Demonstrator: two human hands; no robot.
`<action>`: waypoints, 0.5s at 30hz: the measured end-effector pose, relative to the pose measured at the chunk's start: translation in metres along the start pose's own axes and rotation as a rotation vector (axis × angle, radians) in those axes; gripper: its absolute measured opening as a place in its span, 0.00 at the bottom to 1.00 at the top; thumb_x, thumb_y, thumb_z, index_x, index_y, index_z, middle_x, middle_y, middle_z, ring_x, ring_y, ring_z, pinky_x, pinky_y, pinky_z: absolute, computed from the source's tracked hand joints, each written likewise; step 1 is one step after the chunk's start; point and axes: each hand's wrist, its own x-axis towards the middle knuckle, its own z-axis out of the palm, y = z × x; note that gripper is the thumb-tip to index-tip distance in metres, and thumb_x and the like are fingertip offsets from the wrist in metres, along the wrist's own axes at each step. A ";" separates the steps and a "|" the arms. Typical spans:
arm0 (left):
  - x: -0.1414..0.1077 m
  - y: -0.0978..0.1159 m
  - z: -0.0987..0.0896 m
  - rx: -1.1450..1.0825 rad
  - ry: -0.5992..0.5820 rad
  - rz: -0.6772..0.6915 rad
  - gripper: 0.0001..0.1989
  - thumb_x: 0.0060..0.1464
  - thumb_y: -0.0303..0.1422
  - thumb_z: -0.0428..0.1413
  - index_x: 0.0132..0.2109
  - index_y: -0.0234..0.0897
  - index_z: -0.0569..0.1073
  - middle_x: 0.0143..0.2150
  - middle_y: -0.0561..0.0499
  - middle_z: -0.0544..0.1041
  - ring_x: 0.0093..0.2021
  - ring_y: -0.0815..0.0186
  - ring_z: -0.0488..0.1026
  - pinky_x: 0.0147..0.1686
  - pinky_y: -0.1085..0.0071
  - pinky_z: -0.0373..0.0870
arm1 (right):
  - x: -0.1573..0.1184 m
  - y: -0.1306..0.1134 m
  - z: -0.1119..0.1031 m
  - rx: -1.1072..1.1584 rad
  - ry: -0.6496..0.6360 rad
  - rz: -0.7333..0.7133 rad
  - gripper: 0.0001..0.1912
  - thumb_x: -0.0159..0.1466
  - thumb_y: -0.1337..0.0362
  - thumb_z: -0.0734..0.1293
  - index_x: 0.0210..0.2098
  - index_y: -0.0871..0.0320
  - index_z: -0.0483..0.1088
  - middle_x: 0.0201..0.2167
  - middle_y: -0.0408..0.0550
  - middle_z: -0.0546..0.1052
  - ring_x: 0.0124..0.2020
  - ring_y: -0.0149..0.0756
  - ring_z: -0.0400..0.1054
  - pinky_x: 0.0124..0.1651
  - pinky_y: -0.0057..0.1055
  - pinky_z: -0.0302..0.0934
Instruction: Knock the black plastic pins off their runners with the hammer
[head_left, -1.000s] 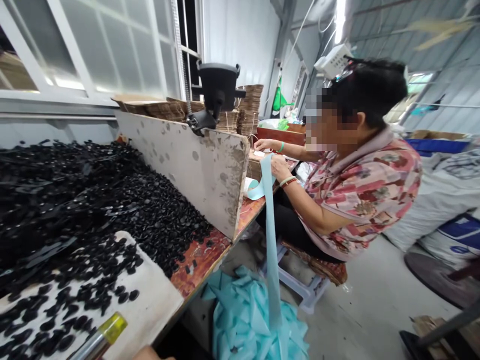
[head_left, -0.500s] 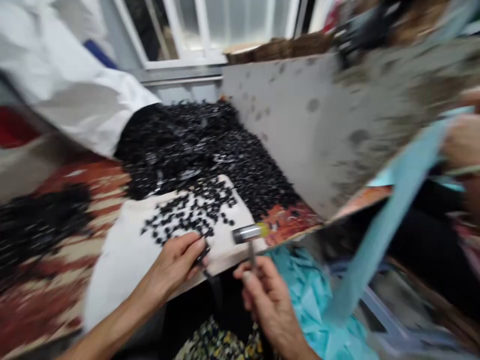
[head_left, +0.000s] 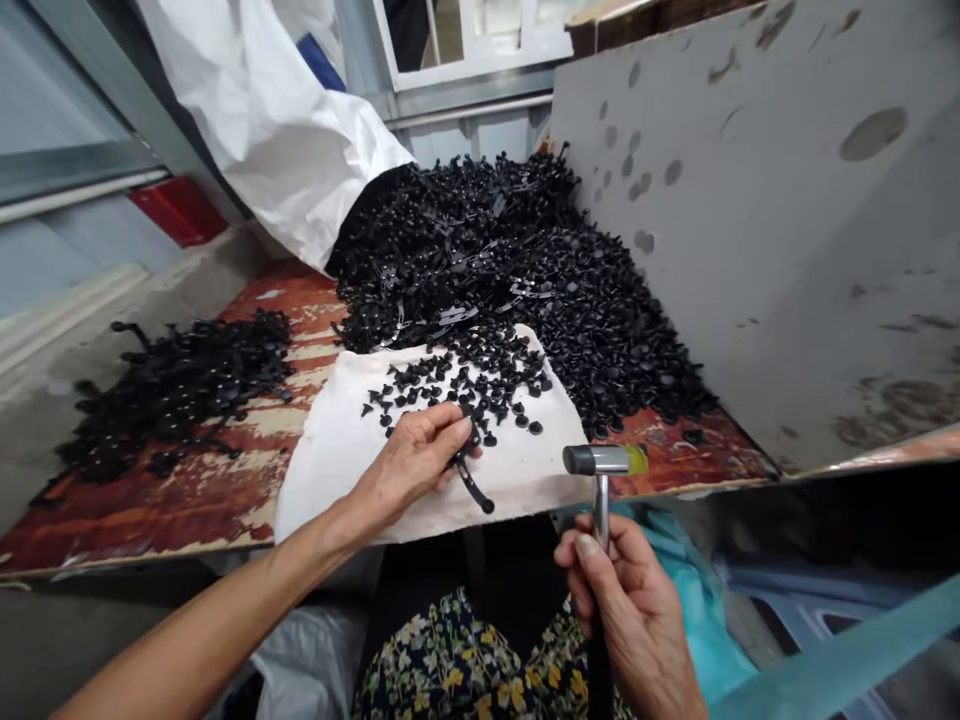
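Observation:
My left hand (head_left: 420, 455) pinches a black strip (head_left: 474, 488) with a round end, over the white cloth (head_left: 330, 470). Small black round pieces (head_left: 487, 385) are scattered on the cloth just beyond its fingertips. In my right hand (head_left: 622, 590) is a small hammer (head_left: 602, 462), held upright by its metal neck at the table's front edge. The hammer head has one dark grey face and one yellow face. It is to the right of the strip and apart from it.
Behind the cloth rises a large heap of black parts (head_left: 465, 240), beside a white sack (head_left: 262, 120). A smaller black pile (head_left: 187, 390) lies on the worn red table (head_left: 300, 340). A grey board (head_left: 720, 220) stands at right. Turquoise fabric (head_left: 682, 590) hangs below.
The view has turned right-to-left across the scene, and the person's hand at the right is out of view. My left hand now shows the strip pointing toward the lower right. The hammer remains in my right hand.

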 end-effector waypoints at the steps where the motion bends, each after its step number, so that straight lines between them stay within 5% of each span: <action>1: 0.002 -0.001 -0.001 0.021 -0.008 0.035 0.21 0.55 0.50 0.55 0.30 0.35 0.66 0.24 0.54 0.70 0.16 0.78 0.56 0.16 0.78 0.48 | 0.000 0.000 0.000 0.001 -0.004 0.006 0.33 0.44 0.38 0.75 0.36 0.57 0.67 0.20 0.40 0.72 0.12 0.21 0.53 0.11 0.18 0.49; 7: 0.005 -0.006 0.001 0.057 -0.063 0.058 0.20 0.59 0.48 0.52 0.34 0.34 0.71 0.27 0.54 0.72 0.16 0.79 0.56 0.16 0.77 0.47 | 0.000 0.004 -0.003 -0.012 -0.011 0.032 0.34 0.44 0.38 0.75 0.36 0.57 0.67 0.20 0.39 0.72 0.12 0.22 0.54 0.11 0.19 0.50; 11: -0.006 0.001 0.001 0.009 -0.025 0.025 0.21 0.55 0.50 0.55 0.32 0.33 0.69 0.37 0.47 0.77 0.16 0.81 0.58 0.16 0.78 0.50 | 0.000 0.007 -0.004 -0.013 -0.008 0.058 0.34 0.44 0.37 0.74 0.37 0.57 0.67 0.20 0.38 0.71 0.13 0.22 0.53 0.11 0.19 0.50; 15: -0.007 0.011 -0.005 0.029 0.023 0.060 0.20 0.56 0.48 0.54 0.32 0.34 0.69 0.35 0.49 0.76 0.17 0.80 0.58 0.16 0.78 0.50 | -0.001 0.009 -0.001 -0.020 -0.030 0.091 0.35 0.43 0.37 0.74 0.36 0.56 0.67 0.20 0.38 0.71 0.13 0.22 0.53 0.11 0.19 0.50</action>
